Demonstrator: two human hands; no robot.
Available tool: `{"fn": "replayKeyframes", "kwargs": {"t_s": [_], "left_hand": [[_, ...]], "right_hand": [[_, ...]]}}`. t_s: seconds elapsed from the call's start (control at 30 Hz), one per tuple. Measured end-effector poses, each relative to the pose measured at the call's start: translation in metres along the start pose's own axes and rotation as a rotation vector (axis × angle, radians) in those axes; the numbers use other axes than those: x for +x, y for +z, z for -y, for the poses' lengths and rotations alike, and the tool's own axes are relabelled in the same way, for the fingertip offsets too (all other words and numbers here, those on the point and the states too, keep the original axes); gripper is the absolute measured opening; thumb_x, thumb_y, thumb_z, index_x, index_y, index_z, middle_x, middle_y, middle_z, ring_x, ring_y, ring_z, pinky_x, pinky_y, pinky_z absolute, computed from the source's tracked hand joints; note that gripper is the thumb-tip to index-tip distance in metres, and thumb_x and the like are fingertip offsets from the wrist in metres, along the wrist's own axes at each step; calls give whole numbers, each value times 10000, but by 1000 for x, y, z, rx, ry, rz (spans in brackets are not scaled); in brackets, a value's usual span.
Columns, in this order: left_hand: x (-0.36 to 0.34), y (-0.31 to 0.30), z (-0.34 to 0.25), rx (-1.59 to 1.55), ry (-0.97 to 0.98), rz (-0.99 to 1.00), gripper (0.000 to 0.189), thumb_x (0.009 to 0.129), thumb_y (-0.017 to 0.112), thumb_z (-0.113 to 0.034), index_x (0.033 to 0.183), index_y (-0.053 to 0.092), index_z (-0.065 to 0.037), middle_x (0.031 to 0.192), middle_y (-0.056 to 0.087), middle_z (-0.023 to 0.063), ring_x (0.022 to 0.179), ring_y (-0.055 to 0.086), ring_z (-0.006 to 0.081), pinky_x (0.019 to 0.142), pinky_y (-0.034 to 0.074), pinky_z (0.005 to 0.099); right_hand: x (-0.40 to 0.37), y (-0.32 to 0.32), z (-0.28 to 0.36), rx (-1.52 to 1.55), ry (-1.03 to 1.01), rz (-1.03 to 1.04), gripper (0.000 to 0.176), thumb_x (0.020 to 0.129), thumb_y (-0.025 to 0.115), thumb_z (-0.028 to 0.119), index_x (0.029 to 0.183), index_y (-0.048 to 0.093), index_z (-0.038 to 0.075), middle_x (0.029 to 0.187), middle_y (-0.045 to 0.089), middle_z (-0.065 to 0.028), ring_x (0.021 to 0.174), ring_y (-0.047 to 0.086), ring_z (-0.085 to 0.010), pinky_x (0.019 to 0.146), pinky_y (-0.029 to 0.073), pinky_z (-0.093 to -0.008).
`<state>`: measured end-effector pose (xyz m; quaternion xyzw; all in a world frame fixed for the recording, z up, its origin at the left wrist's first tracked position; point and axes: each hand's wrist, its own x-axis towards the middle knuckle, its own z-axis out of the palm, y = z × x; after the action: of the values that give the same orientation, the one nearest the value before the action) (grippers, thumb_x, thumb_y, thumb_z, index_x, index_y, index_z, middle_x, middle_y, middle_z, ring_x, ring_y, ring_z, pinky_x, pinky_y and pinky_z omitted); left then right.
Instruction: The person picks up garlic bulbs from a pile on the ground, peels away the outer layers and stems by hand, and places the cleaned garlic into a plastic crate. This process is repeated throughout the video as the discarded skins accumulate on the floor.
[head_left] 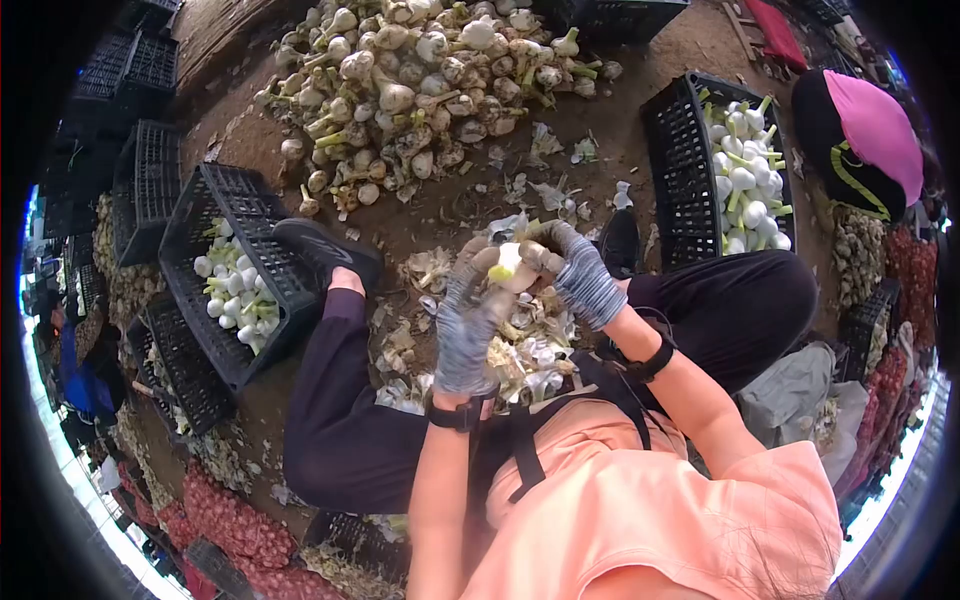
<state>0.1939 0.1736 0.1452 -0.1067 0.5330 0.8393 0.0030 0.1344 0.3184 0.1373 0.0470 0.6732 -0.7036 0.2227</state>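
Observation:
Between my two gloved hands is a white garlic bulb (512, 262) with a yellow-green cut stem. My left hand (468, 315), in a grey knit glove, wraps round the bulb's left side. My right hand (575, 270), gloved alike, closes on its right and upper side with the fingers bent. Some fingertips are hidden behind the bulb. Below the hands, loose garlic skins (530, 355) cover the ground between my legs. Beyond them rises a large pile of unpeeled garlic (420, 90) with stems and dirty outer skins.
A black crate (215, 180) with cleaned bulbs stands tilted at the left, near my shoe. Another black crate (680, 170) of white bulbs stands at the right. A person in pink and black (870, 140) is at the far right. Red mesh sacks (235, 520) lie at lower left.

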Motion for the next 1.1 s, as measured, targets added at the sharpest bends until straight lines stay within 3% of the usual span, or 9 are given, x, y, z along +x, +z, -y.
{"fn": "replayKeyframes", "kwargs": {"t_s": [0.1, 0.23, 0.43, 0.53, 0.57, 0.63, 0.83, 0.9, 1.1], "left_hand": [[1, 7, 11, 130, 2, -89, 399, 777, 676, -129, 1131, 526, -22, 1162, 517, 86, 985, 547, 167, 827, 469, 273], [4, -2, 6, 61, -123, -92, 413, 780, 683, -219, 1092, 545, 13, 1003, 598, 90, 892, 584, 165, 792, 476, 272], [4, -3, 15, -27, -149, -127, 405, 780, 682, -203, 1095, 549, 13, 1003, 598, 94, 879, 587, 157, 780, 484, 265], [1, 3, 8, -11, -156, -83, 397, 786, 674, -180, 1110, 545, 10, 1014, 596, 91, 889, 582, 156, 788, 479, 264], [0, 5, 5, -60, -187, -51, 398, 785, 675, -174, 1115, 545, 7, 1020, 595, 89, 899, 579, 156, 795, 476, 266], [-1, -2, 7, -14, -193, -63, 415, 771, 690, -177, 1117, 548, 1, 1024, 596, 79, 910, 572, 149, 804, 464, 264], [0, -5, 13, 5, -158, -78, 403, 761, 702, -169, 1099, 555, -9, 1023, 594, 72, 906, 568, 138, 803, 453, 258], [-1, -4, 14, 94, -81, -85, 369, 752, 703, -132, 1075, 561, -25, 1027, 592, 63, 929, 561, 139, 820, 462, 262], [-1, -19, 29, -86, -51, -146, 352, 774, 683, -133, 1072, 546, -6, 1036, 591, 105, 943, 575, 187, 800, 480, 283]], "right_hand": [[-9, 2, 5, -284, -28, -27, 201, 835, 595, 148, 961, 546, 0, 862, 582, -54, 783, 530, -133, 732, 441, -273], [-7, -20, 8, -53, 113, 202, 226, 852, 556, 107, 1041, 538, -15, 900, 599, -67, 782, 569, -104, 679, 497, -244], [-9, -21, 2, 170, 153, 61, 189, 845, 574, 128, 988, 554, 6, 836, 576, -56, 714, 562, -96, 610, 502, -239], [-5, -15, -2, -505, -110, 116, 226, 849, 564, 175, 999, 530, 10, 830, 559, -37, 730, 566, -90, 652, 497, -220], [-4, -17, 5, -504, -108, 114, 226, 849, 564, 175, 999, 530, 10, 830, 559, -37, 730, 566, -90, 652, 497, -220], [-4, -21, 19, 35, 274, 303, 224, 843, 572, 164, 1001, 533, 11, 843, 565, -26, 767, 548, -83, 684, 484, -224], [-9, -25, 17, 90, 315, 190, 228, 830, 601, 158, 986, 540, 3, 859, 570, -16, 798, 518, -71, 720, 452, -224], [-13, -19, 6, -264, -98, 201, 198, 791, 643, 119, 928, 556, 5, 850, 573, -15, 802, 510, -78, 725, 439, -228], [3, -40, -21, -598, -116, -54, 155, 782, 615, 46, 925, 563, 17, 762, 601, -86, 679, 549, -110, 643, 468, -249]]}}
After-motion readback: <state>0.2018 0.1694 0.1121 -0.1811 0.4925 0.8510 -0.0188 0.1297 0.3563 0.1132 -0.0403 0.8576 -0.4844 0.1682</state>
